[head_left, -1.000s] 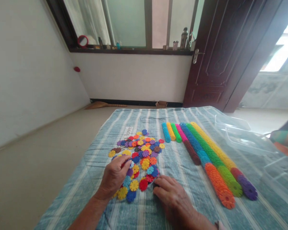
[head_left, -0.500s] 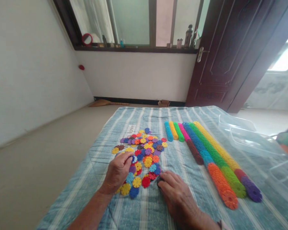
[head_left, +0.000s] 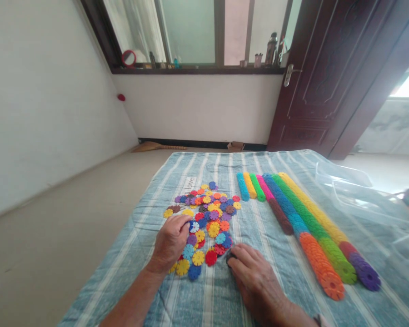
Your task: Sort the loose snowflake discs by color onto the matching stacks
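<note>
A loose pile of notched plastic discs (head_left: 213,230) in yellow, red, blue, purple and orange lies on the striped cloth. At its left side my left hand (head_left: 170,240) is closed, thumb and fingers pinching a blue notched disc (head_left: 194,226) that catches the light. To the right of the pile, low over the cloth, my right hand (head_left: 254,274) is curled round a dark notched disc (head_left: 230,258). Fingers cover most of that disc, so I cannot tell whether several are stacked there.
Discs laid in overlapping rows by colour, such as a yellow row (head_left: 310,204) and an orange row (head_left: 322,268), stretch along the right. Clear plastic containers (head_left: 364,200) stand at the right edge. The striped cloth (head_left: 129,272) covers the table; beyond are a door (head_left: 313,81) and a broom (head_left: 150,146).
The whole view has shifted slightly, so everything sits a little further right. Both hands keep nearly the same places and grips beside the pile.
</note>
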A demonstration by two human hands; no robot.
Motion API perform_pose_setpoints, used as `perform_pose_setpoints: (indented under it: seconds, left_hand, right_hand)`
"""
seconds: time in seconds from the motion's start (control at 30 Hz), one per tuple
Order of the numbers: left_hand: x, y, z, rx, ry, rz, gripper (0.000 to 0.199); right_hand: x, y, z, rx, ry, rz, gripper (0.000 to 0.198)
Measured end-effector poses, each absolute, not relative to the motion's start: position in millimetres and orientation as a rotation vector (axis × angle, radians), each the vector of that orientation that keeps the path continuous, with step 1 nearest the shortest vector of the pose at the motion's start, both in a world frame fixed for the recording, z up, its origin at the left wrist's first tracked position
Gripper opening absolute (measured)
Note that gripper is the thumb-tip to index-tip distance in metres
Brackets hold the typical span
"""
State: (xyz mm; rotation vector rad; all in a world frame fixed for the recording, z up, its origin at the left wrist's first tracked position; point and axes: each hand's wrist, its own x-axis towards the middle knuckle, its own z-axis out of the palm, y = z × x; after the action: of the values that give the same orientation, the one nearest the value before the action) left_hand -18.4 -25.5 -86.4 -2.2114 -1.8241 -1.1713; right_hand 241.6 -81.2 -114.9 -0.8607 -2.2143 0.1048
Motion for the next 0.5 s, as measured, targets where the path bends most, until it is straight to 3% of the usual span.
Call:
perform_pose_setpoints:
  seconds: [0.5]
  left_hand:
    - [-18.9,-26.1,-86.9,-2.213,-1.840,-1.130,0.023]
  right_hand:
    - [242.8,-82.1,-114.0,-0.847,-2.210,0.118,0.026]
